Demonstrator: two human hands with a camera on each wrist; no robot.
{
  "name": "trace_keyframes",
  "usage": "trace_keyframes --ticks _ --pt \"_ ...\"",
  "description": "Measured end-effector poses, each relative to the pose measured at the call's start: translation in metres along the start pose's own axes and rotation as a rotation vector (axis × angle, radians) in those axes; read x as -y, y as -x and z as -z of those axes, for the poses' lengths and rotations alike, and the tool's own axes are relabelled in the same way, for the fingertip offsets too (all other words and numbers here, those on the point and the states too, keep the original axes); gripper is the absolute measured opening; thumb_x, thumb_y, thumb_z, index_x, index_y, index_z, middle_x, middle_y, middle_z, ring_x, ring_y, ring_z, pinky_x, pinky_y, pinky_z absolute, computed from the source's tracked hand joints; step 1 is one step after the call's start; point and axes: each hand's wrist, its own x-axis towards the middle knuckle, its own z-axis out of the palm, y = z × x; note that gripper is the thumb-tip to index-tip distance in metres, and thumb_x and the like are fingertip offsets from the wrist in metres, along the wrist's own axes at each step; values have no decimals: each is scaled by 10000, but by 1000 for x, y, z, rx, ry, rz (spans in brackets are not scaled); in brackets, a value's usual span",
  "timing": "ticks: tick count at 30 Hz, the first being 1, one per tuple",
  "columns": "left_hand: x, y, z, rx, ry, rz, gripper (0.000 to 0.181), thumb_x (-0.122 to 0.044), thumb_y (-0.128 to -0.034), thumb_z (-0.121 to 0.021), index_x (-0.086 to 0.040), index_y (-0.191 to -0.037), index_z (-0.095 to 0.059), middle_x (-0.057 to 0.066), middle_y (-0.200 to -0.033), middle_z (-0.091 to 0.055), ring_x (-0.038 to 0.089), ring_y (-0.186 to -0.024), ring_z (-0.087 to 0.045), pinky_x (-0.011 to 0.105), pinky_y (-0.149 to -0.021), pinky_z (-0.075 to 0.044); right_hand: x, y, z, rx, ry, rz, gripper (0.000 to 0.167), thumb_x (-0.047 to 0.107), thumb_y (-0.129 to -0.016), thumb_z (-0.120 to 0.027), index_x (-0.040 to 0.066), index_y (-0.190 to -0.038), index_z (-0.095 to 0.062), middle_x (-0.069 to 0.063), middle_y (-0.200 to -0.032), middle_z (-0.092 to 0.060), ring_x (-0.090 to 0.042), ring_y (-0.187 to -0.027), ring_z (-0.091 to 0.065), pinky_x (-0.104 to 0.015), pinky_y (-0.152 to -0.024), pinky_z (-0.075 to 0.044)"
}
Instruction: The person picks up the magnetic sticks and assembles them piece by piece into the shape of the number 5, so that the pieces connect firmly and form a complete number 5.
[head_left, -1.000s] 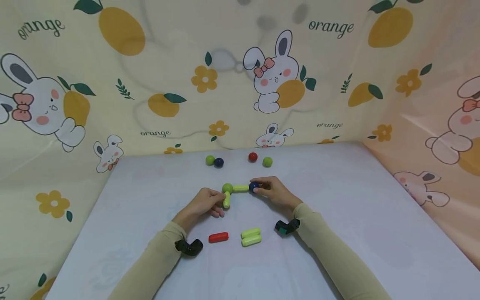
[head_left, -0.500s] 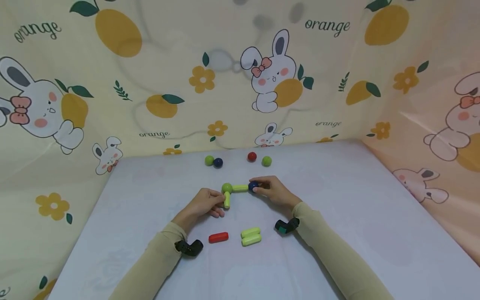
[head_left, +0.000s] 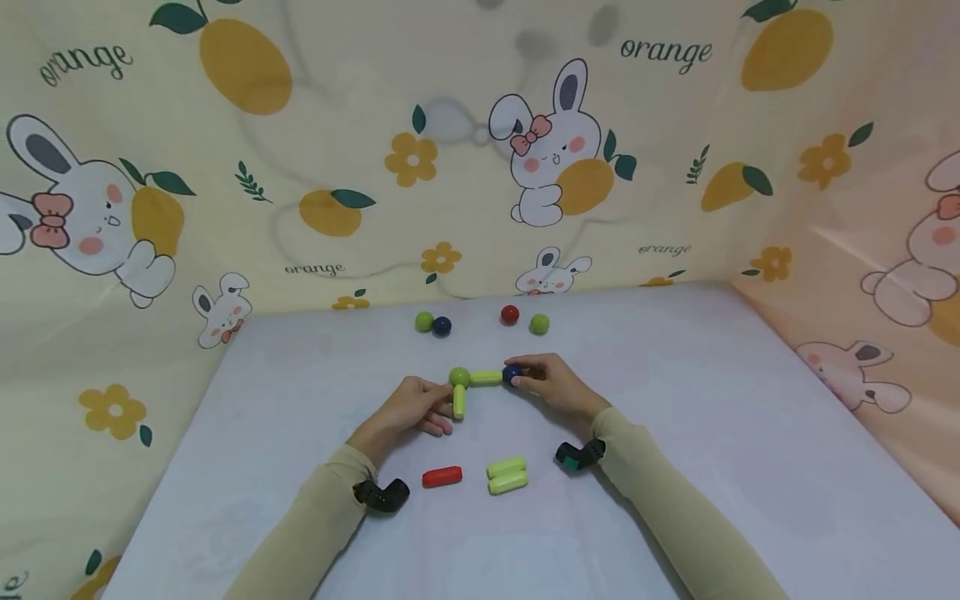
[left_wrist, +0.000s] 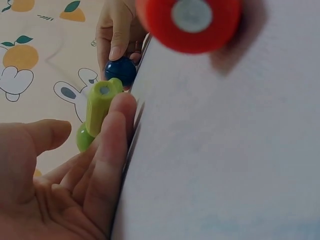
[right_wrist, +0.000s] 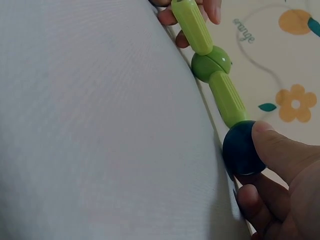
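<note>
Cloth (head_left: 457,208) lettered "orange" backs the tabletop (head_left: 690,383); in from its far edge, I see from afar a green ball-and-rod assembly (head_left: 460,377), its navy ball (head_left: 511,372) pinched in the right hand (head_left: 552,386), its free-ended rod (head_left: 459,403) touched by the left hand (head_left: 408,406), fingers extended, thumb apart.

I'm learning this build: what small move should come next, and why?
Perhaps the right hand should release the dark blue ball it pinches, since that ball already meets a yellow-green rod, whose other end meets a green ball.
</note>
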Motion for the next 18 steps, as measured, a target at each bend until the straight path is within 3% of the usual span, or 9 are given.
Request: trace_keyframes --ticks 6,18 --pt "-1 2 -1 5 11 19 416 -291 -1060 -509 41 -1270 -649 63 -875 -772 108 -625 -714 241 -587 -588 0 2 0 7 -13 22 405 177 -996 -638 96 -1391 -604 -111 -1264 -669 -165 -1000 -583 -236 -881 -491" --pt "2 -3 2 30 41 10 431 -302 -1058 -513 49 -1277 -631 59 -879 -772 119 -641 -723 250 -595 -593 -2 2 2 10 -9 17 416 193 -997 -641 97 -1400 -598 -100 -1195 -673 -176 -966 -566 -234 -845 -483"
